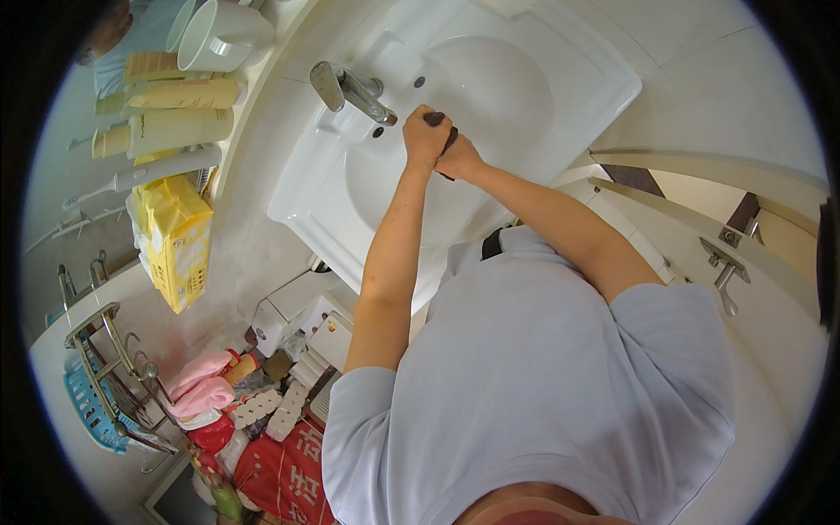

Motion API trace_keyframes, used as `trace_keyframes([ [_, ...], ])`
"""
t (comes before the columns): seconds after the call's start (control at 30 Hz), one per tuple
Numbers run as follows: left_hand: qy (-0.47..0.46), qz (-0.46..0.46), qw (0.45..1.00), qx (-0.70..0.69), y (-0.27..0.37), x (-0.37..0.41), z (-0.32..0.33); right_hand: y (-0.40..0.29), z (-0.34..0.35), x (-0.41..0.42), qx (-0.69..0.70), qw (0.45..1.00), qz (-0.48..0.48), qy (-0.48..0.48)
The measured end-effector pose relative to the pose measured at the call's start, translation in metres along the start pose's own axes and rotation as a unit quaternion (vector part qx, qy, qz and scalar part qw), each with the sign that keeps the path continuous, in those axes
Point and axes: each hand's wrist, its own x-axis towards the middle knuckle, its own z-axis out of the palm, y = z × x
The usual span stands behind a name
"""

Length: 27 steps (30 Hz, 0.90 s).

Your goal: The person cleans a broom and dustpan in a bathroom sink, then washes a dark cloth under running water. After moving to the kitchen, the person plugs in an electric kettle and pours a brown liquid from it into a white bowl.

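Observation:
My left hand (425, 139) and my right hand (462, 159) are pressed together over the white ceramic sink (367, 177). Both are closed around a small, dark, bunched-up wet-looking cloth (450, 140); parts of it stick out between the fingers and below the hands. A chrome single-lever faucet (357, 95) is just to the left of my left hand, its spout end near the knuckles. No stream of water can be made out under the spout. The hands hide most of the cloth.
At upper left, a shelf by a mirror bears a white mug (220, 39), tubes, a bottle (184, 131), an electric toothbrush (167, 167) and a yellow tissue pack (176, 243). A metal rack (111, 367), blue basket (98, 407) and red bag (282, 469) lie lower left.

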Motion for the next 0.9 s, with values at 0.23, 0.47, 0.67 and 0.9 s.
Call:
trace_keyframes([
  [0.23, -0.008, -0.014, 1.0, 0.015, 0.003, 0.0, 0.003, 0.016, 0.003, -0.003, 0.163, 0.986, 0.023, 0.021],
  [0.47, -0.263, -0.132, 0.856, -0.425, 0.028, 0.001, -0.061, -0.039, -0.066, -0.04, 0.571, 0.773, 0.115, -0.252],
  [0.67, -0.27, -0.055, 0.719, -0.638, 0.086, -0.031, -0.07, -0.063, -0.069, -0.055, 0.684, 0.611, 0.11, -0.383],
  [0.9, -0.273, -0.053, 0.887, -0.368, 0.062, -0.003, -0.072, -0.04, -0.05, -0.043, 0.561, 0.756, 0.102, -0.321],
])
